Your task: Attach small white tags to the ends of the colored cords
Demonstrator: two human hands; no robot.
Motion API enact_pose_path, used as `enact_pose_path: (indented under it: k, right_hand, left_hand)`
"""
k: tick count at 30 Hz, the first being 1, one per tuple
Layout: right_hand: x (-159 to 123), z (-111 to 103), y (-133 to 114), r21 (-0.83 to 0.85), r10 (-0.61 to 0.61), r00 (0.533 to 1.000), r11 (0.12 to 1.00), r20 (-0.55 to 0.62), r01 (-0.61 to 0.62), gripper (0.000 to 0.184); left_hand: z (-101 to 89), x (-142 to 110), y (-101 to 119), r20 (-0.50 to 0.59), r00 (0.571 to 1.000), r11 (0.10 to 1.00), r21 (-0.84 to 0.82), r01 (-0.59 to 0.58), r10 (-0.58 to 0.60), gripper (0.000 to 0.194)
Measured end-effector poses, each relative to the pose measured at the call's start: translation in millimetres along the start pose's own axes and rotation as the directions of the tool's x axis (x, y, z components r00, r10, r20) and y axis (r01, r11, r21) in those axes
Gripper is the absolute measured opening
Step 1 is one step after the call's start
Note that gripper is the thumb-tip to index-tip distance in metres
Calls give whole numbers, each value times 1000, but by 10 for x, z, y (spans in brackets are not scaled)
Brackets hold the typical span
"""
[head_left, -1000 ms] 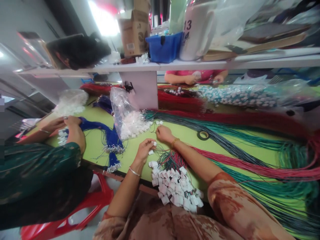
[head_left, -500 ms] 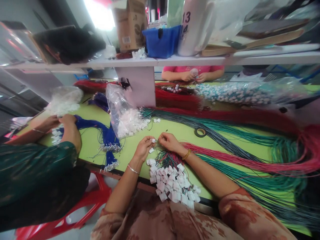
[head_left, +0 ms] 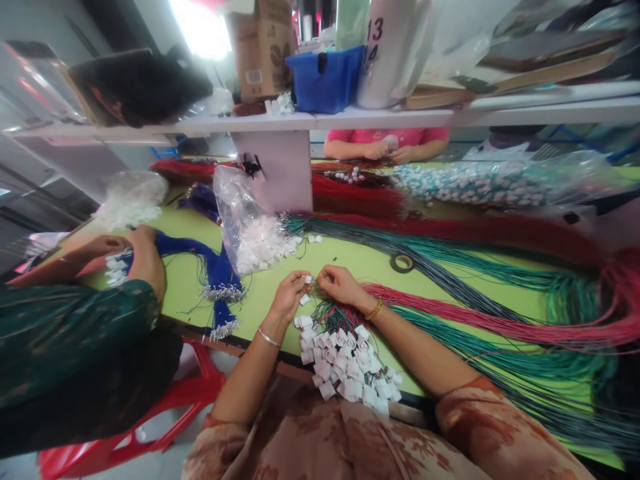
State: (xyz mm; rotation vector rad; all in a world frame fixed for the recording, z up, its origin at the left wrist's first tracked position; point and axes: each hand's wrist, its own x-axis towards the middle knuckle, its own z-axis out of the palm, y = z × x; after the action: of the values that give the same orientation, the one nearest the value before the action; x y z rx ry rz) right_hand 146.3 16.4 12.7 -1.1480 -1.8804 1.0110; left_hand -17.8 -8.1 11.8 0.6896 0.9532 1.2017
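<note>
My left hand (head_left: pixel 289 295) and my right hand (head_left: pixel 338 285) meet over the green table (head_left: pixel 190 280), fingers pinched together around a small white connector (head_left: pixel 309 280) between them. My right hand also pinches thin wires coming from the red and green wire bundles (head_left: pixel 450 313) that run off to the right. Just below my hands lies a pile of white connectors (head_left: pixel 345 367) with short wires attached, reaching the table's near edge.
A clear bag of white connectors (head_left: pixel 253 233) lies beyond my hands, with a tape roll (head_left: pixel 401 263) to its right. A person in dark green at the left handles blue wires (head_left: pixel 210 267). Another person in pink works across the table under a cluttered shelf (head_left: pixel 350 120). A red stool (head_left: pixel 150 427) stands below.
My right hand came back from near the bag of connectors to meet my left hand. Both hands now stay pinched together at the same spot.
</note>
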Motion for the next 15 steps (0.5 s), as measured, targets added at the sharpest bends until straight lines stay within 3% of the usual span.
enact_pose_path:
  k: [5,8,15]
  right_hand:
    - [-15,-2,-87,-172,-82,996,982,-23,77,12]
    - [-27,-45,-124,-233,-139,990,962,29,142,12]
    - [-35,-31,-165,-410,-56,995,908,86,86,16]
  left_hand:
    - [21,-20,-46,-11,1000,994,112,-12,13,35]
    - [12,-9,-58,-31,999,994,110,-12,16,37]
    - [43,4,-108,-42,999,973,230,-21,32,29]
